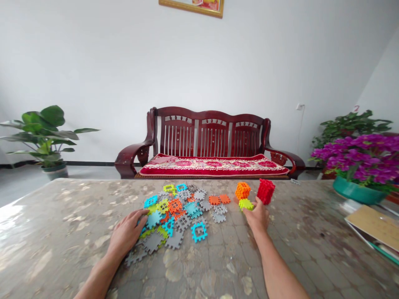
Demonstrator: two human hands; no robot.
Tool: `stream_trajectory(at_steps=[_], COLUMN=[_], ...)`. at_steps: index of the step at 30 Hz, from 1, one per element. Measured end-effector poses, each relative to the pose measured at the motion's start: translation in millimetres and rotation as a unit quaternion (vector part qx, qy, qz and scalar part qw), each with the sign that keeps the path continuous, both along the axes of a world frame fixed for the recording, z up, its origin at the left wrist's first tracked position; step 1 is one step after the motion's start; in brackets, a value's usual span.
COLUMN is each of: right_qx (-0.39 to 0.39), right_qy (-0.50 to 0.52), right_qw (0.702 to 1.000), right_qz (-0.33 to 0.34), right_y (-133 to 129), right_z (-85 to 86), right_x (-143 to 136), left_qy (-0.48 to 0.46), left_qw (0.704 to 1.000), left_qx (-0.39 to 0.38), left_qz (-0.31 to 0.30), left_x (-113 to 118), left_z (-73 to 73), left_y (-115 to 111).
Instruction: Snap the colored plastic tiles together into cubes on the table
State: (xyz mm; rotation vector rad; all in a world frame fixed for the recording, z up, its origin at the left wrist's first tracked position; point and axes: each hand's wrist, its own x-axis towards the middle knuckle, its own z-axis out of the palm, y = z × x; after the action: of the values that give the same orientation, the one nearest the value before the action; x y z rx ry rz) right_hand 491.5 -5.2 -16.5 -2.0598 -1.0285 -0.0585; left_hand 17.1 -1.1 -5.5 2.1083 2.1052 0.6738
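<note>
My right hand (258,216) pinches a yellow-green notched plastic tile (246,204) between thumb and fingers, low over the table. Just behind that tile stands an orange stack of tiles (242,190). To its right is a taller red stack of tiles (266,192), close beside my fingers. My left hand (128,227) lies with fingers stretched out at the left edge of a loose pile of interlocking tiles (183,222) in grey, blue, orange and yellow-green. Its fingertips touch the pile by a light blue tile (153,219). A blue frame-shaped tile (199,232) lies at the pile's near right.
The patterned table (199,274) spreads under everything. Two orange tiles (219,199) lie between pile and stacks. At right are purple flowers in a green pot (358,191) and a brown notebook (374,224). A wooden bench (212,133) stands beyond the table.
</note>
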Motion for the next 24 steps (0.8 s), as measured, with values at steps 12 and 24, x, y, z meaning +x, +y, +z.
stream_trajectory(at_steps=[12, 24], right_qx=[-0.041, -0.115], right_qy=[-0.074, -0.094], right_qw=[0.996, 0.989], right_qz=[0.007, -0.01], right_y=[0.0, -5.7], right_z=[0.3, 14.6], right_x=[-6.2, -15.0], left_qy=[0.008, 0.011], left_qw=[1.0, 1.0], left_qx=[-0.002, -0.008], left_qz=[0.004, 0.002], left_x=[0.2, 4.2], left_z=[0.7, 4.7], left_y=[0.4, -3.7])
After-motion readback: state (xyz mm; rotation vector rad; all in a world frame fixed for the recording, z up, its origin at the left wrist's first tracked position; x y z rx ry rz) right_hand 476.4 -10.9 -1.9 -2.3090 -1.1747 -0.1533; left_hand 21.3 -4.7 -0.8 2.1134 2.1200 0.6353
